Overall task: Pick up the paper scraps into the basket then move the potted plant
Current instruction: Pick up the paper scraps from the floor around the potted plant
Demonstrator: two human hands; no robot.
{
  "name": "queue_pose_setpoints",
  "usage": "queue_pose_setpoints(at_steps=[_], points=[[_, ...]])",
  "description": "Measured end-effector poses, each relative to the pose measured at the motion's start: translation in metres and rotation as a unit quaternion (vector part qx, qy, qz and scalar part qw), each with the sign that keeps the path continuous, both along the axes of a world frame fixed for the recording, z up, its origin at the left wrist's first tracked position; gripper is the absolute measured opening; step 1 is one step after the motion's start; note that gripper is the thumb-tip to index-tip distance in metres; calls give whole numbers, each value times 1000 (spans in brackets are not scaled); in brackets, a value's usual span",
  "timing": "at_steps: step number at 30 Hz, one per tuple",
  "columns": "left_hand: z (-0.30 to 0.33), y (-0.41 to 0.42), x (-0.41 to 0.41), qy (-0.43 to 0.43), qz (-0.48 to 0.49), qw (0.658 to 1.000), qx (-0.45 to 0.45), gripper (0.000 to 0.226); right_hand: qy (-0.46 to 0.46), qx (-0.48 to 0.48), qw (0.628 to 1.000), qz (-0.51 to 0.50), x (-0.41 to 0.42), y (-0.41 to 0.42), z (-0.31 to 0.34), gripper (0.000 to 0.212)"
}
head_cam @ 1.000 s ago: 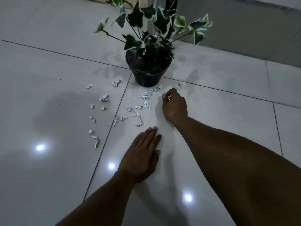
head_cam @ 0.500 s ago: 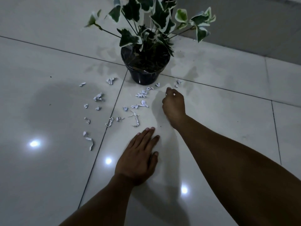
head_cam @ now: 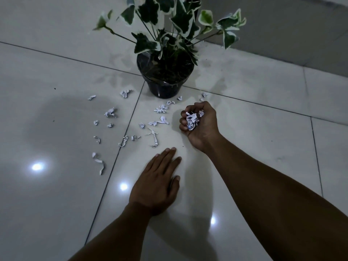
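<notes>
A potted plant (head_cam: 165,80) with green-and-white leaves stands in a black pot on the white tiled floor. Several small white paper scraps (head_cam: 160,109) lie scattered in front of it and to its left. My right hand (head_cam: 201,123) is turned palm-up just right of the scraps, fingers curled around a wad of gathered paper scraps (head_cam: 192,120). My left hand (head_cam: 156,185) rests flat on the floor, palm down, fingers together, nearer to me. No basket is in view.
The glossy floor tiles (head_cam: 56,204) reflect several ceiling lights. A grey wall base (head_cam: 282,34) runs behind the plant at the upper right. Plant leaves spread wide above the pot.
My right hand has turned from palm-down over the floor to palm-up, now showing the wad of scraps. The left hand has stayed flat on the floor.
</notes>
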State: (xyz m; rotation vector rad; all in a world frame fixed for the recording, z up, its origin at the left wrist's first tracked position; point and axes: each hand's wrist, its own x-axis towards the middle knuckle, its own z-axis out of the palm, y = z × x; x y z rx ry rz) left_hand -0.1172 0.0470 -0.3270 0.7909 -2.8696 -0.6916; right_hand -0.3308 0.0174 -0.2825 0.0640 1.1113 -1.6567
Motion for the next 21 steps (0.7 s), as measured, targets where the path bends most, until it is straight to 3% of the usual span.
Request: queue_pose_setpoints(at_steps=[7,17,19,21], points=[[0,0,0,-1,-3,1000,-2,57,21,31,999,3,0,1,-3,57],[-6,0,1,9,-5,1000,-11,56,20,125,991,-51,-4,-1,-6,38],[-7,1,1,19,-6,1000,-13,56,112,179,976,-50,-11,-1,-10,39],[-8,0,1,29,-5,999,-15,55,327,274,904,-27,-23,-2,-15,43]])
